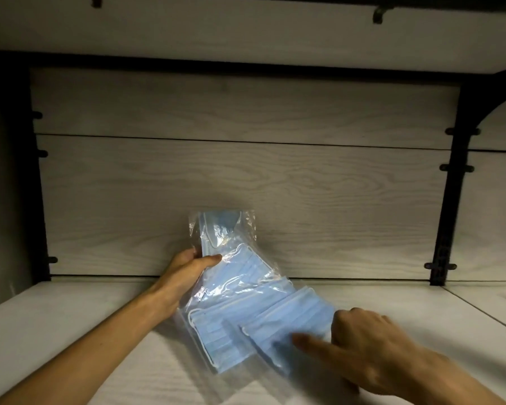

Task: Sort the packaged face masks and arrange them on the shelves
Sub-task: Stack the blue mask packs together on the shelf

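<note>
Several clear plastic packs of light blue face masks lie fanned on the pale wood-grain shelf [70,331], overlapping one another. The rearmost pack [225,229] stands tilted against the shelf's back panel. My left hand [187,270] grips the left edge of that upright bundle, thumb across the front. The nearest pack [292,320] lies flat at the front right. My right hand [362,340] holds its right end, thumb stretched along the top and fingers curled at the pack's edge. A middle pack [216,337] lies partly under it.
The back panel [246,176] is whitish wood grain, framed by black metal uprights [450,200] at right and left. Another shelf [246,33] spans overhead with small hooks. A neighbouring bay opens to the right past the upright.
</note>
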A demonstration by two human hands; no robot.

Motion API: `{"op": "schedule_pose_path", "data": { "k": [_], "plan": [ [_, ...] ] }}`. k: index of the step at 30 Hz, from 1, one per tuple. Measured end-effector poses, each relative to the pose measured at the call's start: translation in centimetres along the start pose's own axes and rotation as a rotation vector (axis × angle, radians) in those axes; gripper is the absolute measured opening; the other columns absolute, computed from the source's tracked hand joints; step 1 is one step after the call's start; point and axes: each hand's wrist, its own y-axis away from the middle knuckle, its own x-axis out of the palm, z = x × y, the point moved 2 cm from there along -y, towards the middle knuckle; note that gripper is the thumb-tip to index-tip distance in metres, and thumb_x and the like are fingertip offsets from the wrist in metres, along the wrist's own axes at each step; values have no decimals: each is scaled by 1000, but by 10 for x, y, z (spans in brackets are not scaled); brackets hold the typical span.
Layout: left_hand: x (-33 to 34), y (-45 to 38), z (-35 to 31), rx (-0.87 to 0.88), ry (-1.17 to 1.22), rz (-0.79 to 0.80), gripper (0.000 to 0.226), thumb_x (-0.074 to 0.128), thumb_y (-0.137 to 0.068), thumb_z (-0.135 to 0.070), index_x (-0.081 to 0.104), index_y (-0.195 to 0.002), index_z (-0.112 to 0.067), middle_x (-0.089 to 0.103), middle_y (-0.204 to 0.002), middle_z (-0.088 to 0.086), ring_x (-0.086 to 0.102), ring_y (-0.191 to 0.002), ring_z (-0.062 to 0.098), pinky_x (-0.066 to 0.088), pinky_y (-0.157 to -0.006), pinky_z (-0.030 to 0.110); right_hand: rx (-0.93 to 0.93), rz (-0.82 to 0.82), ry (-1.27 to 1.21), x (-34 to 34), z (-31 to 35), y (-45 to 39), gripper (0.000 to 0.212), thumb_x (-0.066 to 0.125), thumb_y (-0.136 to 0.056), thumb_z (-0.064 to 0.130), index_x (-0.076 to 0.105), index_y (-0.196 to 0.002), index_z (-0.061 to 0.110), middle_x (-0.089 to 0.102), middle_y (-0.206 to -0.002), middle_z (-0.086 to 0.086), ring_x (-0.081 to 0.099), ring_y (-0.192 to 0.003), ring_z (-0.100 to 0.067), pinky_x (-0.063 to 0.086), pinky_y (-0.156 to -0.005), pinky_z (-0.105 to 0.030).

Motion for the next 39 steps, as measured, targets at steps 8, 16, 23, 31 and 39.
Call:
{"op": "schedule_pose_path", "data": {
  "k": [8, 16, 23, 31, 39],
  "plan": [
    [7, 11, -11, 58, 93, 102, 28, 71, -85, 2, 69, -113, 0, 77, -100, 17, 76, -88, 27, 62, -74, 32, -229, -353, -148, -25, 40, -77, 57, 60, -80, 74, 63, -116, 30, 67, -110, 9, 63, -102, -19, 50, -82, -33],
    [-7, -2, -8, 38, 127, 58, 37, 76, -85, -30, 73, -113, -7, 78, -99, 11, 76, -87, 25, 60, -72, 31, -200, -415, -368, 1, 25, -140, 52, 77, -77, 54, 42, -60, 20, 46, -53, 5, 42, -57, -22, 35, -52, -31],
    [-32, -23, -4, 39, 168, -238, 29, 75, -86, -29, 75, -108, -10, 79, -97, 8, 75, -94, 29, 57, -90, 39, -215, -597, -661, -8, 4, -144, 32, 74, -86, 40, 67, -68, 16, 61, -56, 2, 56, -54, -12, 44, -56, -36],
    [-34, -20, -10, -85, 384, -238, 52, 71, -78, -52, 75, -113, -13, 76, -107, 17, 71, -101, 38, 53, -99, 52, -126, -593, -1138, -17, -9, -139, 17, 75, -89, 28, 75, -82, 13, 74, -77, -10, 68, -68, -23, 52, -60, -40],
    [-15, -5, -19, -46, 387, -70, 40, 62, -86, -51, 83, -82, -18, 78, -90, 12, 76, -75, 28, 56, -74, 37, -58, -532, -1349, -10, -12, -123, 14, 73, -92, 23, 74, -98, 10, 77, -79, -3, 74, -75, -21, 61, -70, -37]
  ]
}}
